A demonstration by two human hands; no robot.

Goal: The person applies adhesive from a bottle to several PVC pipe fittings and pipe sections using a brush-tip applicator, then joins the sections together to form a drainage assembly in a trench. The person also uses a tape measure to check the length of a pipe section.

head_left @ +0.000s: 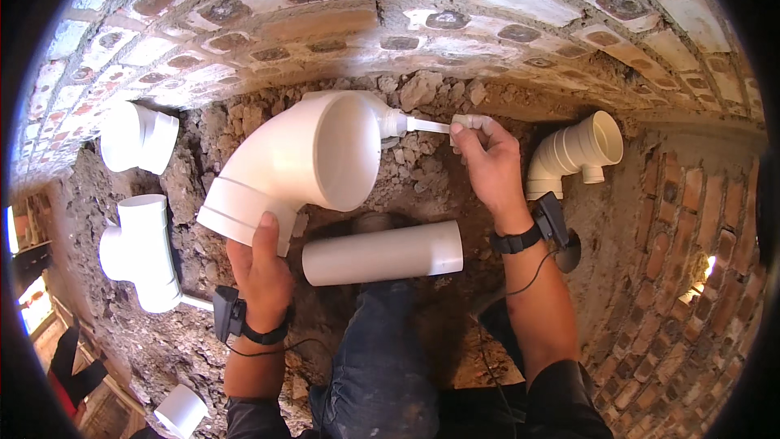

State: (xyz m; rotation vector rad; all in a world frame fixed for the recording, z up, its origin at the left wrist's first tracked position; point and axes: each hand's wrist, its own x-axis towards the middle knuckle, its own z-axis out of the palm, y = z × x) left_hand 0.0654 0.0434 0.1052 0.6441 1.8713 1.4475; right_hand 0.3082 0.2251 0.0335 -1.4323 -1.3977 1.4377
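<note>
A large white elbow pipe fitting (268, 151) is tilted in front of me, its wide round mouth facing right. My left hand (262, 268) grips its lower end, thumb on the outside and the other fingers partly hidden. Behind the mouth, the pale neck of a container (395, 124) pokes out; the elbow hides most of its body. Between finger and thumb, my right hand (490, 155) pinches a whitish cap (461, 124). From that cap a thin white stick (426, 125) runs left to the container's neck. Below the elbow lies a straight white pipe (382, 254).
White pipe fittings (140, 137) and a branched fitting (146, 252) lie on rubble at the left, with a short pipe piece (181, 410) nearer. A cream elbow with a side outlet (573, 155) stands at the right. Brick walls (325, 17) curve around; my trouser leg (386, 366) is below.
</note>
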